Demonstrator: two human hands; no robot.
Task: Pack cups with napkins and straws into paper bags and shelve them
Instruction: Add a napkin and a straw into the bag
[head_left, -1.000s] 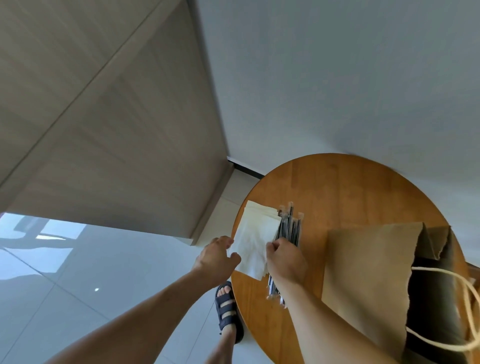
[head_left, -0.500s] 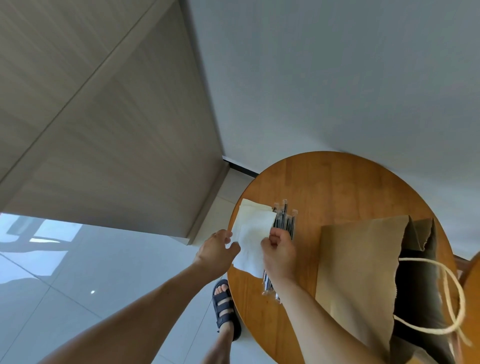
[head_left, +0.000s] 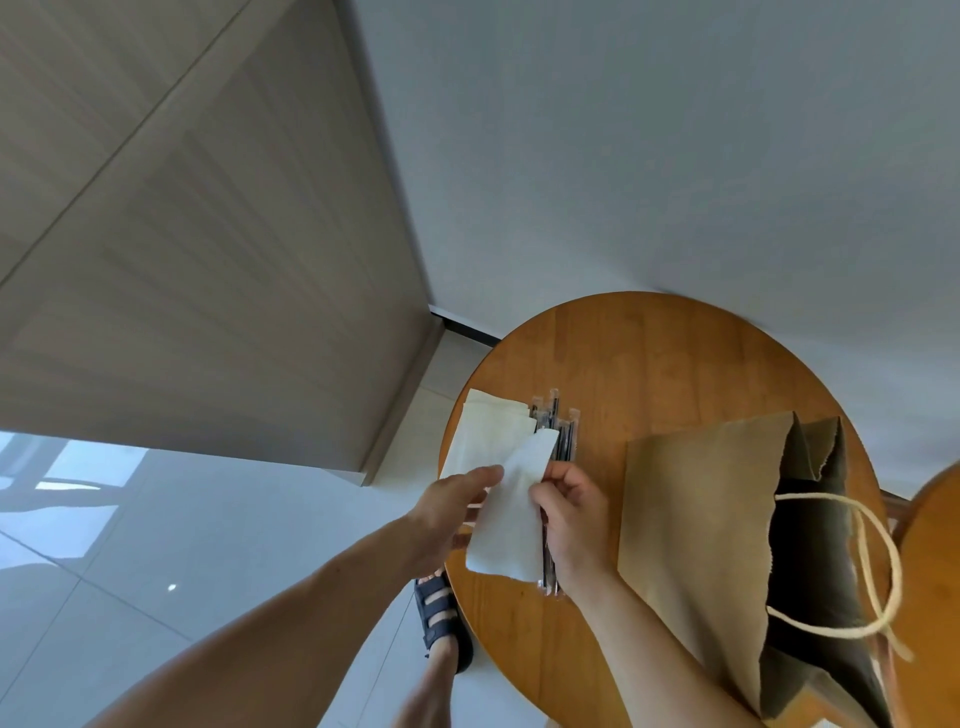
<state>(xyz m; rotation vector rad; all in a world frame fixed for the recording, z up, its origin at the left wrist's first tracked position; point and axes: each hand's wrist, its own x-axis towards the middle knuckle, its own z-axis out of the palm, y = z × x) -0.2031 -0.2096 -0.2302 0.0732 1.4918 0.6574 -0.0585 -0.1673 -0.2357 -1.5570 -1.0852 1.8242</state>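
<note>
Head cam, looking down at a round wooden table (head_left: 649, 364).

- napkin (head_left: 506, 519): a single white sheet, rectangular and slightly limp, raised off the pile. Its far corner overlaps the straws, and its near edge hangs over the table's left rim.
- left hand (head_left: 449, 512): pinches the napkin's left edge, with the thumb on top and the fingers fairly straight underneath.
- right hand (head_left: 571, 519): fingers curled, fingertips pinching the napkin's right edge. Can't tell whether it also touches the straws below.
- napkin stack (head_left: 480, 439): off-white and flat on the table at its left edge, partly under the lifted sheet.
- straws (head_left: 561, 431): dark, each in a clear wrapper, bundled just right of the stack. Their near ends poke out below the right hand.
- paper bag (head_left: 691, 519): brown kraft, on the table right of the hands. The mouth is open and faces right, with a dark interior, a serrated top edge and a pale twisted cord handle (head_left: 878, 571). The right forearm crosses its lower corner.

No cups in view.

Elsewhere there is a sandalled foot (head_left: 441, 618) on pale floor tiles (head_left: 156, 545), a wood-grain cabinet (head_left: 208, 260) at left, a grey wall (head_left: 675, 130), and the edge of a second table (head_left: 935, 571) at far right.
</note>
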